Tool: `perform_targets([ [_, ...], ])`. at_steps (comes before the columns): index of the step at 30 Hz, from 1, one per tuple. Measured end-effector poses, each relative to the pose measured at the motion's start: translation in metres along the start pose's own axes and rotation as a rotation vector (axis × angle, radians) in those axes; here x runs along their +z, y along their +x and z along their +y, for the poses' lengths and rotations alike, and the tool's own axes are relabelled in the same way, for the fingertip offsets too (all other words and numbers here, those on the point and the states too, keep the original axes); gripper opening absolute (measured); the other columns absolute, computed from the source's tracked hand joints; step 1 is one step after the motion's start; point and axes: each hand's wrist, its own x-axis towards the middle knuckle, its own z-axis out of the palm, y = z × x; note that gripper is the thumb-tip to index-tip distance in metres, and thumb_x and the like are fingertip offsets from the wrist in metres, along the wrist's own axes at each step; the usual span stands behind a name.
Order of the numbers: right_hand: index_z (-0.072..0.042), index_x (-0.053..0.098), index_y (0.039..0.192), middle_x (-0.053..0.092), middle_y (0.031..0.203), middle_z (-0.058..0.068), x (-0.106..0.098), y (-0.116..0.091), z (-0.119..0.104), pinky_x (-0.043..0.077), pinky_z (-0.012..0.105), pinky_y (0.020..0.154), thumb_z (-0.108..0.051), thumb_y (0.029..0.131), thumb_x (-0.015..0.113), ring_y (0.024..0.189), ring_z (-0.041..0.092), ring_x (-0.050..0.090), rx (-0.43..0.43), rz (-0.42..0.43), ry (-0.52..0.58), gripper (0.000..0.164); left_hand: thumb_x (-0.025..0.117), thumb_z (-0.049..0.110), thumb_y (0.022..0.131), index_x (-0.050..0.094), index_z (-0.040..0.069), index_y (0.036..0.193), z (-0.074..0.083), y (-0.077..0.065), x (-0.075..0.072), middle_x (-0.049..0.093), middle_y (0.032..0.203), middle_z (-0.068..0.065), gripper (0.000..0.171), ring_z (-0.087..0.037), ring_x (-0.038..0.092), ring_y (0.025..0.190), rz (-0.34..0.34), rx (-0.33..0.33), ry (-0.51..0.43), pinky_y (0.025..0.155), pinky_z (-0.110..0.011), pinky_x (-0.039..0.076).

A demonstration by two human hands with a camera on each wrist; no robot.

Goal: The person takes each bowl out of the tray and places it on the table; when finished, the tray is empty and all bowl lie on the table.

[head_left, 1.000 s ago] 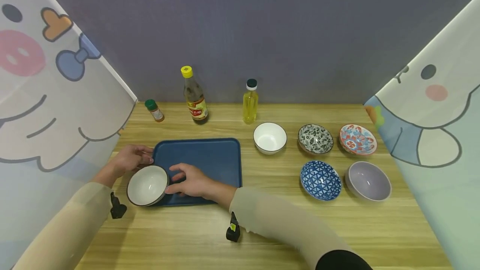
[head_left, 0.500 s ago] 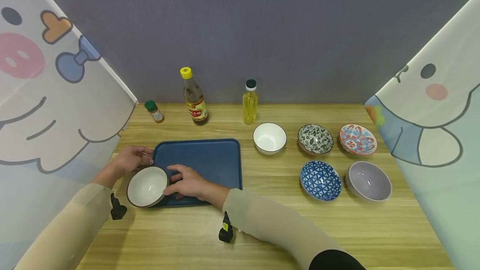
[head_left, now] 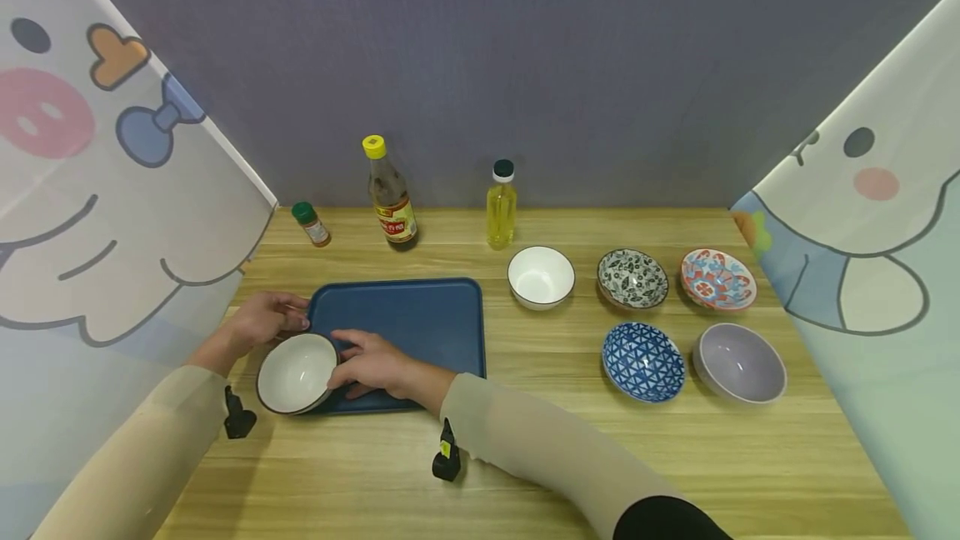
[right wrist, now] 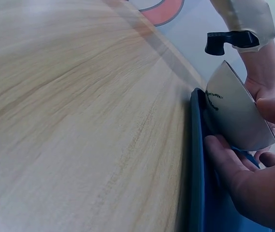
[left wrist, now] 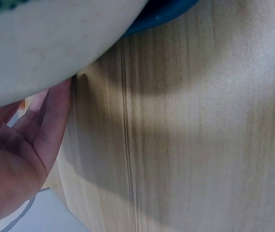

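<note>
A white bowl with a dark rim lies over the front left corner of the blue tray, partly past its left edge. My right hand grips it from the right; the right wrist view has the thumb at the rim and the fingers against the outer wall of the bowl. Behind the bowl's left side, my left hand has its fingertips at the tray's left edge. Seen from the left wrist, the bowl hides part of that hand, whose visible fingers are extended.
At the back stand a green-capped jar, a yellow-capped sauce bottle and an oil bottle. Right of the tray are a small white bowl, black-patterned, red-patterned and blue-patterned bowls, and a lilac bowl.
My right hand and forearm have shifted slightly left, closer around the white bowl. The bowl and my left hand stay nearly in place.
</note>
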Motion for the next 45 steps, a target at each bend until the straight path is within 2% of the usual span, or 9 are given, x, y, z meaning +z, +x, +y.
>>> perform_targets([
  [12, -0.024, 0.056, 0.146, 0.069, 0.117, 0.001, 0.004, 0.001, 0.004, 0.061, 0.051, 0.079, 0.005, 0.079, 0.069, 0.084, 0.018, 0.069, -0.007, -0.007, 0.067, 0.074, 0.069, 0.004, 0.096, 0.048, -0.016, 0.140, 0.000, 0.000, 0.001, 0.075, 0.105, -0.015, 0.052, -0.015, 0.073, 0.084, -0.001, -0.008, -0.013, 0.069, -0.037, 0.060],
  [19, -0.023, 0.057, 0.145, 0.070, 0.120, 0.005, 0.007, 0.001, 0.006, 0.061, 0.052, 0.082, 0.007, 0.078, 0.065, 0.081, 0.018, 0.068, -0.019, 0.004, 0.116, 0.073, 0.067, 0.005, 0.097, 0.048, -0.014, 0.140, -0.002, 0.000, 0.000, 0.074, 0.107, -0.016, 0.051, -0.014, 0.072, 0.085, 0.003, -0.014, -0.007, 0.071, -0.036, 0.060],
  [29, -0.024, 0.064, 0.137, 0.071, 0.112, 0.006, 0.014, -0.004, 0.009, 0.061, 0.052, 0.080, 0.007, 0.076, 0.065, 0.073, 0.022, 0.069, -0.030, 0.073, 0.161, 0.068, 0.068, 0.005, 0.097, 0.048, -0.013, 0.141, -0.004, 0.002, 0.000, 0.074, 0.104, -0.012, 0.051, -0.017, 0.072, 0.085, 0.000, -0.018, -0.023, 0.072, -0.038, 0.061],
  [36, -0.023, 0.066, 0.133, 0.072, 0.096, 0.008, 0.019, -0.008, 0.011, 0.062, 0.049, 0.075, 0.008, 0.074, 0.064, 0.069, 0.022, 0.068, -0.025, 0.126, 0.180, 0.066, 0.067, 0.005, 0.097, 0.048, -0.014, 0.141, -0.004, 0.002, 0.000, 0.072, 0.104, -0.013, 0.051, -0.019, 0.071, 0.083, 0.000, -0.017, -0.029, 0.072, -0.039, 0.061],
  [38, -0.022, 0.067, 0.132, 0.072, 0.091, 0.010, 0.020, -0.009, 0.011, 0.062, 0.049, 0.075, 0.008, 0.074, 0.064, 0.068, 0.022, 0.067, -0.025, 0.137, 0.183, 0.066, 0.067, 0.004, 0.097, 0.048, -0.013, 0.141, -0.004, 0.002, 0.001, 0.072, 0.104, -0.013, 0.050, -0.019, 0.071, 0.083, 0.000, -0.023, -0.033, 0.073, -0.040, 0.061],
  [45, -0.021, 0.069, 0.130, 0.072, 0.089, 0.013, 0.019, -0.014, 0.008, 0.062, 0.049, 0.076, 0.008, 0.073, 0.062, 0.073, 0.022, 0.069, -0.024, 0.159, 0.184, 0.065, 0.066, 0.003, 0.098, 0.047, -0.014, 0.141, -0.002, 0.000, 0.001, 0.071, 0.109, -0.018, 0.051, -0.021, 0.071, 0.085, -0.002, -0.030, -0.028, 0.075, -0.043, 0.062],
])
